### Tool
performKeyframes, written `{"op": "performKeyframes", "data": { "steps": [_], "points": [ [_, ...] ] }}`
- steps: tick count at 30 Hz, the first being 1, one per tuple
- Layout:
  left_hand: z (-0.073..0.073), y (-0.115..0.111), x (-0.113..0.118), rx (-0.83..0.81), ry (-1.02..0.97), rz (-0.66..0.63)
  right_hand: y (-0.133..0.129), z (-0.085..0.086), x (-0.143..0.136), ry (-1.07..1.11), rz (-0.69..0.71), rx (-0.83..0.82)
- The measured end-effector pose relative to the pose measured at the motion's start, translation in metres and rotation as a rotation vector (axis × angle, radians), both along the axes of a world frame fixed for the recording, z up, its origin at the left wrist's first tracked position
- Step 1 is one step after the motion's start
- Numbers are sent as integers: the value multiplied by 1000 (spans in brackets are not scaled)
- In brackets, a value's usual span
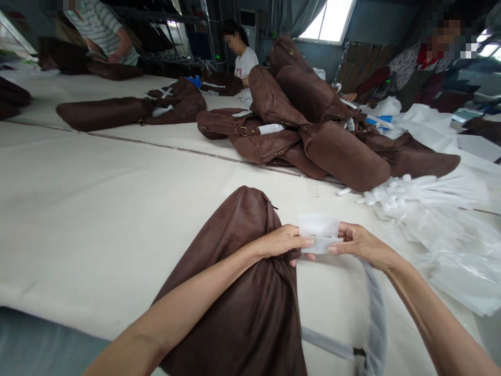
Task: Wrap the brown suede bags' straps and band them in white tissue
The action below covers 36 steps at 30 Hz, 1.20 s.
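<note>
A dark brown leather bag lies on the white table in front of me, under my left forearm. My left hand pinches the left end of a small white translucent sheet at the bag's right side. At the sheet's right end, my right hand grips it between thumb and fingers. The sheet is folded along its lower part. A strap wrapped in pale grey covering curves from below my right hand down and back left towards the bag.
Several brown bags are heaped across the table, with another bag further left. White rolled pieces and clear plastic lie at right. Three people stand or sit beyond the table.
</note>
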<state>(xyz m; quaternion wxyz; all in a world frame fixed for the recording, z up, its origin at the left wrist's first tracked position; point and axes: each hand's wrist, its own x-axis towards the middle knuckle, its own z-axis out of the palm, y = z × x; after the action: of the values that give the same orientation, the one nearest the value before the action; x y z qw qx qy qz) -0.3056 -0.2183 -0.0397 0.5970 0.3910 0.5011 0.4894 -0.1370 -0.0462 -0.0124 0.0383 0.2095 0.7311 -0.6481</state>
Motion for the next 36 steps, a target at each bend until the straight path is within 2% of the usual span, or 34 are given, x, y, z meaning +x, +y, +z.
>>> {"op": "performKeyframes", "data": {
  "steps": [3, 5, 9, 14, 18, 23, 28, 32, 36],
  "points": [
    [1, 1, 3, -8, -28, 45, -4, -6, 2, -25, -120, 110],
    [0, 2, 4, 3, -41, 71, -6, -8, 3, -4, -124, 127],
    [-4, 3, 2, 25, -69, 115, -7, -10, 4, 73, 19, 149],
    [-9, 3, -3, -68, -91, 94, 0, -18, 9, 143, 174, 279],
    [-7, 4, -6, -90, -134, 66, 4, -24, 11, 201, 288, 226],
    [-5, 4, -8, -133, -179, 43, 4, -21, 9, 133, 323, 125],
    [-5, 2, -10, -133, -258, 91, 7, -18, 6, 156, 366, 144],
    [-3, 3, -8, -132, -158, 60, 11, -24, 3, 190, 413, 177],
    [-3, 5, -4, -130, -51, 93, 12, -25, 0, 234, 419, 181]
  ]
}}
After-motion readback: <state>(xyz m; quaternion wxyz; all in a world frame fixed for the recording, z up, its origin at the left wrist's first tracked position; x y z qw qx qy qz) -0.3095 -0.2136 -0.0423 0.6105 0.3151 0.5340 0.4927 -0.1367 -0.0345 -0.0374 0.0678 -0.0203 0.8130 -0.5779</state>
